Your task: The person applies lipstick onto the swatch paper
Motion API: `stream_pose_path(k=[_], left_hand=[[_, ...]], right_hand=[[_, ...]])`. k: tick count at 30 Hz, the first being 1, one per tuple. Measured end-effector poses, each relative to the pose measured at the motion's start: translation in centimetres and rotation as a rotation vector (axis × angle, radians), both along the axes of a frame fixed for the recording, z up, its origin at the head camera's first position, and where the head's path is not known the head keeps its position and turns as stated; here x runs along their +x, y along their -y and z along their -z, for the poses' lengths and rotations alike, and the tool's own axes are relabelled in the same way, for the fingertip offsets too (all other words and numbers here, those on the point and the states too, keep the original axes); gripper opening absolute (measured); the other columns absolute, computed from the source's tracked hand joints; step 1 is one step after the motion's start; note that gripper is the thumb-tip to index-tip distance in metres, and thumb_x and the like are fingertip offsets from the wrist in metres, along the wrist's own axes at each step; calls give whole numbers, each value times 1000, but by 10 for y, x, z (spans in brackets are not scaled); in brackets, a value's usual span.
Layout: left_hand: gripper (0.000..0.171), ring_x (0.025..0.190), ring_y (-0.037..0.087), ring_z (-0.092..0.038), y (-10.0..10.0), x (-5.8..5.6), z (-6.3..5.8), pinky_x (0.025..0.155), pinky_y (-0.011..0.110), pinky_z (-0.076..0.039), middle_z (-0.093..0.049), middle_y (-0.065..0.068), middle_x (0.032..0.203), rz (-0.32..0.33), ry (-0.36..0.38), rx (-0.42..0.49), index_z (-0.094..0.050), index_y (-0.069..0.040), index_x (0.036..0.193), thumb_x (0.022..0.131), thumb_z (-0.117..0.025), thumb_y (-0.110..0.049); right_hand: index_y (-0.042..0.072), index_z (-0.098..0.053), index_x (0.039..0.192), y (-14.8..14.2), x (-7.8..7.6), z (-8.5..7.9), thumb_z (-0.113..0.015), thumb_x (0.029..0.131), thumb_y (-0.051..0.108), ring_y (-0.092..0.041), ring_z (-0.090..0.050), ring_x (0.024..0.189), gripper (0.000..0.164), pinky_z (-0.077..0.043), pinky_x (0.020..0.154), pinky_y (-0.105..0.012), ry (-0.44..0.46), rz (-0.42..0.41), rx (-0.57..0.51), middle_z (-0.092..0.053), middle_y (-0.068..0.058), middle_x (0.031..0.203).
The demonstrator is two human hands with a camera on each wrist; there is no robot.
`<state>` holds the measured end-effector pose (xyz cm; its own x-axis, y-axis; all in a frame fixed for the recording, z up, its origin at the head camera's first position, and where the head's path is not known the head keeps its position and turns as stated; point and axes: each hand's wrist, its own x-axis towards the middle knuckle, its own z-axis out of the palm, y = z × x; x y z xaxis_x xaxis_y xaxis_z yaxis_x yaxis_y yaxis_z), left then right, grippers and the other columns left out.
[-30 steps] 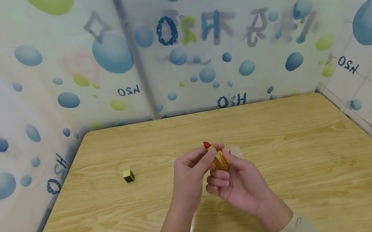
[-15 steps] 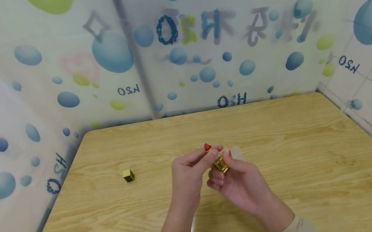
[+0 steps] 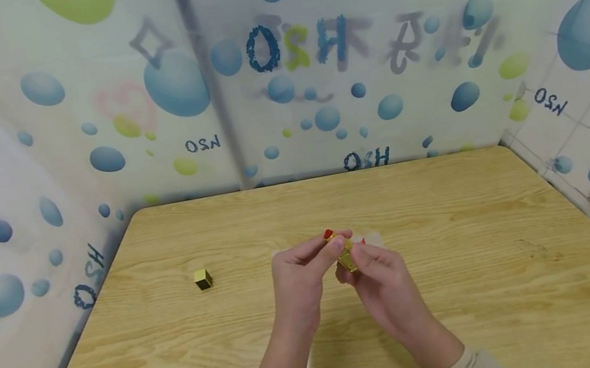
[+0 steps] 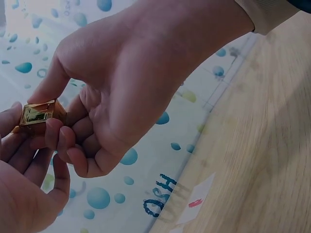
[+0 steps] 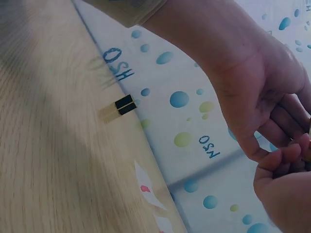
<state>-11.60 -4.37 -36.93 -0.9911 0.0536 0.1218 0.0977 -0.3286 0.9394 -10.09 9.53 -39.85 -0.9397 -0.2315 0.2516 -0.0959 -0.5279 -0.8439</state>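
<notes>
Both hands hold a lipstick [image 3: 347,260] in a gold tube above the middle of the table; its red tip points up and away at a tilt. My left hand [image 3: 296,285] pinches the upper part between thumb and fingers. Lower down, the thumb and fingers of my right hand [image 3: 388,282] grip the tube's gold base. In the left wrist view the square end of the gold base [image 4: 36,116] faces the camera between the fingertips. The right wrist view has most of the lipstick hidden behind fingers at its edge.
A black and gold lipstick cap [image 3: 203,280] stands on the wooden table [image 3: 182,348] to the left. White paper [image 4: 197,199] with a red mark lies on the table beyond the hands. Patterned sheeting [image 3: 284,120] encloses the back and sides.
The fingers of my right hand have shifted around the base, and the gold tube has turned between them. My left hand stays nearly in place. The cap has not moved.
</notes>
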Motion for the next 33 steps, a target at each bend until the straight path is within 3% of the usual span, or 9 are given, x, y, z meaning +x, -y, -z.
stream_pose_path(k=[5,12,15,18,20,23,29,32,33], left_hand=[[23,106,18,-78,-1,0,1,95,30,-60,-84,12,105,-18,-2,3,-79,7,115,95,-77,-5],[23,108,19,-79,-1,-1,2,111,41,-51,-84,11,104,-50,32,1,-81,3,114,95,-79,-9],[24,111,21,-79,-1,-1,3,116,45,-49,-84,11,105,-62,43,12,-81,2,114,94,-80,-11],[24,112,21,-79,-2,-2,4,116,46,-50,-83,12,107,-85,41,17,-81,2,114,95,-81,-12],[24,112,21,-79,-2,-3,5,114,44,-53,-83,13,107,-102,40,20,-81,2,115,95,-81,-12],[24,111,21,-79,-4,-4,7,109,39,-55,-83,13,107,-120,44,30,-81,1,115,96,-80,-13],[26,115,20,-77,-5,-6,9,105,34,-56,-83,10,110,-118,49,35,-80,1,119,98,-78,-15],[29,118,19,-75,-5,-7,9,106,34,-54,-84,7,111,-113,51,31,-79,2,121,99,-77,-17],[29,118,19,-74,-4,-7,8,107,35,-54,-84,6,111,-112,50,32,-79,2,121,99,-77,-18]], right_hand=[[19,-79,92,3,0,1,-46,113,8,-11,-51,93,40,-49,84,-24,-99,108,79,-57,9,92],[-5,-78,118,6,2,4,-61,106,3,-5,-60,84,22,-54,82,-20,-150,385,347,-67,11,88],[-8,-74,125,7,0,9,-68,100,-4,-3,-63,87,27,-57,81,-17,-277,497,476,-74,7,93],[-5,-75,126,7,-5,11,-79,90,-6,-7,-65,89,36,-56,79,-14,-487,631,617,-79,-4,97],[-3,-77,125,6,-8,11,-87,84,-2,-12,-64,87,42,-53,75,-16,-608,737,718,-79,-9,95],[-2,-79,121,6,-10,8,-93,78,5,-19,-63,84,46,-49,70,-20,-713,850,825,-81,-12,99],[1,-79,122,4,-12,5,-94,74,5,-18,-60,80,50,-46,68,-17,-736,874,869,-81,-10,99],[2,-78,122,3,-11,2,-93,78,5,-18,-62,82,47,-48,72,-15,-642,803,835,-81,-10,103],[4,-78,121,3,-11,0,-92,80,6,-16,-63,84,44,-49,74,-15,-570,761,809,-80,-9,105]])
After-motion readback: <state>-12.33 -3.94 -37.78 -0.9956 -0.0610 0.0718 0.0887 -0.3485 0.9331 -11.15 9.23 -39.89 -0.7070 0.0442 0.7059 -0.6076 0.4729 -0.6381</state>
